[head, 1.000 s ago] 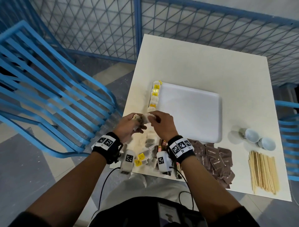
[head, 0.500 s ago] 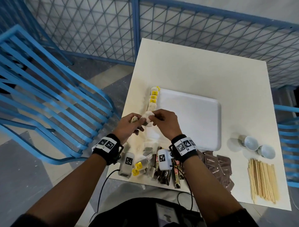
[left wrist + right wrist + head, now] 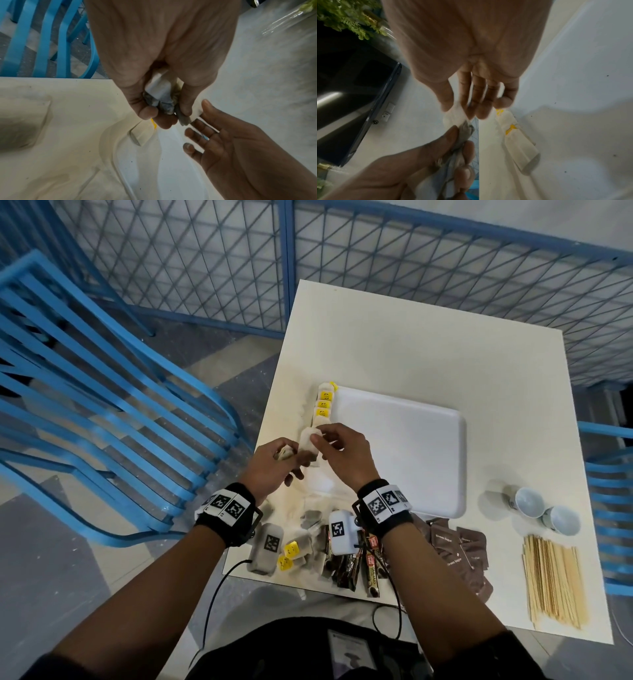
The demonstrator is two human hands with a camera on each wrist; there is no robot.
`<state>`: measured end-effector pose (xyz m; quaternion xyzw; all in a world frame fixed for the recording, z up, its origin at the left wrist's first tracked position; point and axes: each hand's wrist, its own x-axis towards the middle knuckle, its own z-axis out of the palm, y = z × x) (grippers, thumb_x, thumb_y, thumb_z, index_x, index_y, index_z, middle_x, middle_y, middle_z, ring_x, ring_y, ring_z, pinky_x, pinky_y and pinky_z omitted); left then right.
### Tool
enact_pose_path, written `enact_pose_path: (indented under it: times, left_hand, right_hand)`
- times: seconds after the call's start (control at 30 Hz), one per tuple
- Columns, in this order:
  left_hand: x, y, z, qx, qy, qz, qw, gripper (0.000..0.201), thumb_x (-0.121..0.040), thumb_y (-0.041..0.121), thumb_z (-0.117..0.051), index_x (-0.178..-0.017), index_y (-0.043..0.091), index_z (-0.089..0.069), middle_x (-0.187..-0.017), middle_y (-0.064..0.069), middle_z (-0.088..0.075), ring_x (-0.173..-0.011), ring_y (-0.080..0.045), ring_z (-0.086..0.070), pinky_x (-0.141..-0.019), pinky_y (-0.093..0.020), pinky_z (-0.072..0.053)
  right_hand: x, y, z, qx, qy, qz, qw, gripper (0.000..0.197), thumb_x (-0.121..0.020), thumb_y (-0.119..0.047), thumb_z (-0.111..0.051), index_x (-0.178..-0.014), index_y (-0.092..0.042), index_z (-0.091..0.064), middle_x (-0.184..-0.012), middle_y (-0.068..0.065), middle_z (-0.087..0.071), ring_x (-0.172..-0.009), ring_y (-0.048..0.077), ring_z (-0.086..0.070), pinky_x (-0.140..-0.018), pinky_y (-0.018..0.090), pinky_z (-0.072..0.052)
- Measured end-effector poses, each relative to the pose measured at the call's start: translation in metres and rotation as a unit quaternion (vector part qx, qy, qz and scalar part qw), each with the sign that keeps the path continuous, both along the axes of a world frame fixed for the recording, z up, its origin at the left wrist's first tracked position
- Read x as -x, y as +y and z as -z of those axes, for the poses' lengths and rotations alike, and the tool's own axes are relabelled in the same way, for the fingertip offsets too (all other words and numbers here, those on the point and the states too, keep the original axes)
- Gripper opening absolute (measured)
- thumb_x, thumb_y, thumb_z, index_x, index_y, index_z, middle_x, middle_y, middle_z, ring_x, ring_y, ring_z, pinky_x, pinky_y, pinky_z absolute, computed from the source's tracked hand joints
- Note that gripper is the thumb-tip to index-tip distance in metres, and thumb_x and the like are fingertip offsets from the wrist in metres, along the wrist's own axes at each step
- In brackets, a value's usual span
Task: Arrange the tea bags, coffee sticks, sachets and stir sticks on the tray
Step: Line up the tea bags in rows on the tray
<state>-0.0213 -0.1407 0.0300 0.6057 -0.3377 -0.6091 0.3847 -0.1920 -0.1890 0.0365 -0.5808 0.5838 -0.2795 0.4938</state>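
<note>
**Tea bag held above the tray's left edge**

The right hand (image 3: 344,458) pinches a white paper tea bag (image 3: 307,445) between thumb and fingertips over the left edge of the white rectangular plastic tray (image 3: 404,453). The left hand (image 3: 274,467), fingers curled, clutches a crumpled bunch of pale tea bags (image 3: 163,97). Yellow-tagged tea bags (image 3: 323,405) line the tray's left edge.

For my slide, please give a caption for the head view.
Both hands hold tea bags beside the tray's left edge.
</note>
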Motion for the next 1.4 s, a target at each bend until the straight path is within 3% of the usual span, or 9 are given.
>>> enact_pose_path:
  times: [0.1, 0.2, 0.33, 0.4, 0.47, 0.6, 1.0, 1.17, 1.4]
  left_hand:
    - [0.001, 0.002, 0.001, -0.002, 0.003, -0.008, 1.000, 0.019, -0.091, 0.016, -0.076, -0.095, 0.003, -0.062, -0.090, -0.022, -0.073, -0.065, -0.025, -0.063, -0.051, -0.029, -0.043]
    - [0.000, 0.004, 0.002, -0.016, 0.009, -0.014, 1.000, 0.019, -0.094, 0.014, -0.072, -0.102, -0.001, -0.064, -0.091, -0.021, -0.072, -0.066, -0.025, -0.063, -0.052, -0.030, -0.045]
    - [-0.006, 0.008, 0.007, -0.045, -0.008, -0.013, 0.999, 0.017, -0.097, -0.001, -0.061, -0.113, 0.000, -0.064, -0.094, -0.017, -0.071, -0.070, -0.024, -0.066, -0.054, -0.031, -0.047]
    - [-0.010, 0.011, 0.010, -0.049, -0.008, -0.006, 0.999, 0.019, -0.098, -0.004, -0.056, -0.114, 0.001, -0.064, -0.096, -0.017, -0.071, -0.073, -0.025, -0.068, -0.056, -0.033, -0.048]
    - [-0.015, 0.015, 0.013, -0.051, -0.006, -0.006, 0.999, 0.020, -0.098, -0.004, -0.055, -0.116, 0.002, -0.063, -0.097, -0.018, -0.071, -0.075, -0.027, -0.069, -0.056, -0.034, -0.049]
    - [-0.024, 0.018, 0.018, -0.058, -0.010, -0.023, 0.998, 0.023, -0.098, -0.004, -0.058, -0.120, 0.003, -0.057, -0.099, -0.020, -0.074, -0.075, -0.029, -0.071, -0.054, -0.034, -0.049]
    - [-0.036, 0.023, 0.023, -0.058, -0.001, -0.033, 0.998, 0.019, -0.097, -0.004, -0.059, -0.115, 0.001, -0.059, -0.100, -0.021, -0.075, -0.076, -0.029, -0.072, -0.056, -0.034, -0.050]
    - [-0.032, 0.022, 0.020, -0.057, 0.015, -0.036, 0.998, 0.019, -0.098, 0.003, -0.064, -0.114, -0.002, -0.056, -0.101, -0.020, -0.076, -0.077, -0.029, -0.072, -0.059, -0.035, -0.051]
    - [-0.029, 0.022, 0.016, -0.060, 0.008, -0.035, 0.998, 0.019, -0.097, 0.009, -0.067, -0.110, -0.005, -0.064, -0.090, -0.017, -0.069, -0.076, -0.029, -0.072, -0.057, -0.033, -0.054]
  right_hand:
    - [0.002, 0.006, 0.003, -0.021, 0.040, -0.042, 0.998, 0.012, -0.091, -0.031, -0.071, -0.090, -0.020, -0.070, -0.088, -0.003, -0.074, -0.078, 0.015, -0.070, -0.070, 0.021, -0.051]
    - [0.003, 0.010, 0.005, -0.021, 0.024, -0.012, 0.999, 0.014, -0.091, -0.022, -0.071, -0.080, -0.015, -0.065, -0.084, 0.004, -0.075, -0.066, 0.013, -0.069, -0.061, 0.011, -0.046]
    - [0.006, 0.007, 0.026, -0.030, 0.055, 0.057, 0.996, 0.016, -0.089, -0.025, -0.072, -0.075, -0.021, -0.065, -0.083, -0.001, -0.075, -0.075, 0.022, -0.070, -0.076, 0.034, -0.057]
    - [0.006, 0.007, 0.038, -0.036, 0.092, 0.059, 0.993, 0.018, -0.088, -0.024, -0.073, -0.072, -0.025, -0.064, -0.078, -0.001, -0.071, -0.079, 0.026, -0.070, -0.080, 0.038, -0.056]
    - [0.005, 0.009, 0.047, -0.047, 0.116, 0.054, 0.991, 0.007, -0.088, -0.024, -0.075, -0.083, -0.019, -0.072, -0.077, -0.001, -0.068, -0.080, 0.023, -0.068, -0.079, 0.030, -0.051]
    - [-0.002, 0.017, 0.058, -0.072, 0.143, 0.043, 0.986, 0.016, -0.085, -0.026, -0.078, -0.095, -0.013, -0.077, -0.083, 0.001, -0.071, -0.081, 0.014, -0.061, -0.072, 0.016, -0.038]
    - [-0.013, 0.018, 0.066, -0.081, 0.154, 0.091, 0.981, 0.016, -0.083, -0.028, -0.079, -0.092, -0.016, -0.073, -0.077, -0.007, -0.066, -0.076, 0.011, -0.060, -0.074, 0.016, -0.040]
    - [-0.010, 0.022, 0.065, -0.083, 0.121, 0.136, 0.980, 0.021, -0.083, -0.029, -0.079, -0.096, -0.016, -0.069, -0.074, -0.010, -0.063, -0.069, -0.004, -0.055, -0.060, 0.000, -0.037]
    - [-0.008, 0.028, 0.060, -0.086, 0.125, 0.119, 0.981, 0.014, -0.088, -0.023, -0.074, -0.099, -0.015, -0.072, -0.082, -0.006, -0.066, -0.070, -0.004, -0.055, -0.061, -0.004, -0.036]
